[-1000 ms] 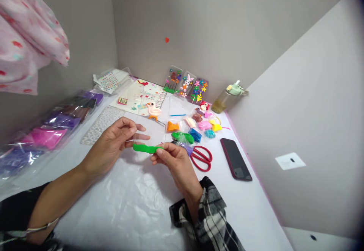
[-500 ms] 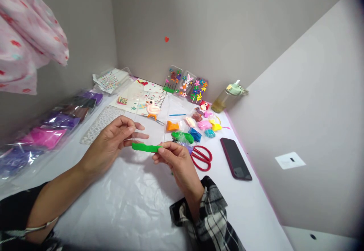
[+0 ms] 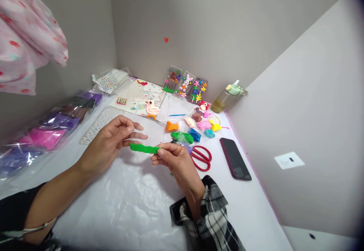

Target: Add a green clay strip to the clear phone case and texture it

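Between my hands I hold up a clear phone case (image 3: 146, 132). A pale clay duck (image 3: 152, 107) with an orange beak and feet sits on it. Along its lower edge runs a wavy strip of green clay (image 3: 144, 148). My left hand (image 3: 118, 133) pinches the case's left side with thumb and forefinger, its other fingers showing through the clear sheet. My right hand (image 3: 173, 160) grips the lower right corner, thumb at the green strip's right end.
Bagged clay lumps, one orange (image 3: 171, 126), red-handled scissors (image 3: 201, 158) and a phone (image 3: 235, 159) lie to the right. A bottle (image 3: 227, 97) and decorated cases (image 3: 186, 84) stand at the back. Plastic clay packets (image 3: 51, 135) line the left.
Both hands and the phone case shift very slightly left and down in view. The grip on the case stays the same.
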A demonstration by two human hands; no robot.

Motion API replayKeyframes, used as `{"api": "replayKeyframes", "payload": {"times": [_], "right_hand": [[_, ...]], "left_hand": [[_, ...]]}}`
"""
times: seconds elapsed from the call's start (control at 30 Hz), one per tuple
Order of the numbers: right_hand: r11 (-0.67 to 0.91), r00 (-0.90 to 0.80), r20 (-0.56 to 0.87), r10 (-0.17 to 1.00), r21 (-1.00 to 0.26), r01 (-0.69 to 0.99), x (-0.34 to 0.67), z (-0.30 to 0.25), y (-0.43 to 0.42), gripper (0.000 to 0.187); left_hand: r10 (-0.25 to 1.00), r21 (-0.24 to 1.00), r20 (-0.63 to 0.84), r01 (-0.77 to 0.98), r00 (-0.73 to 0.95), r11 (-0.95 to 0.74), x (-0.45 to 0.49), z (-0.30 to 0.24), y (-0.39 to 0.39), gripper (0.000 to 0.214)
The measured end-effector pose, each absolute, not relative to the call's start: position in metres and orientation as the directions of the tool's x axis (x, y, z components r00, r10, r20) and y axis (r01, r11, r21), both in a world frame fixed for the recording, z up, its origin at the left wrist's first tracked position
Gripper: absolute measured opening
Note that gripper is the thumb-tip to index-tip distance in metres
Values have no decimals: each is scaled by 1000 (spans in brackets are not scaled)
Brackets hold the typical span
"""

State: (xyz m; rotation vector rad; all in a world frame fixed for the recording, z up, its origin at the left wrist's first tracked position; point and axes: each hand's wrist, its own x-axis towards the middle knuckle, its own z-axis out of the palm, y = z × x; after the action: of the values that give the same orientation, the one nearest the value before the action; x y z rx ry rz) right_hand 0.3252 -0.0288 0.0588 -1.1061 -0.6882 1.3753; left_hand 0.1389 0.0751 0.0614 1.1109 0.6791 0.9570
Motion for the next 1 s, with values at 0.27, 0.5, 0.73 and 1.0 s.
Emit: {"api": "replayKeyframes", "payload": {"times": [0.27,0.5,0.73,1.0], "right_hand": [[-140,118,-207,971,-898,-418,326,58,-29,41],[-151,81,-203,976,-895,-420,325,62,-29,46],[-153,105,-214,971,-897,-415,324,61,-29,34],[-159,70,-206,976,-895,-418,324,60,-28,37]], "left_hand": [[887,946,10,-291,462,141,138,61,77,20],[885,947,16,-291,466,136,137,62,76,19],[868,954,7,-263,497,143,140,60,75,22],[865,955,5,-259,501,145,139,57,75,23]]}}
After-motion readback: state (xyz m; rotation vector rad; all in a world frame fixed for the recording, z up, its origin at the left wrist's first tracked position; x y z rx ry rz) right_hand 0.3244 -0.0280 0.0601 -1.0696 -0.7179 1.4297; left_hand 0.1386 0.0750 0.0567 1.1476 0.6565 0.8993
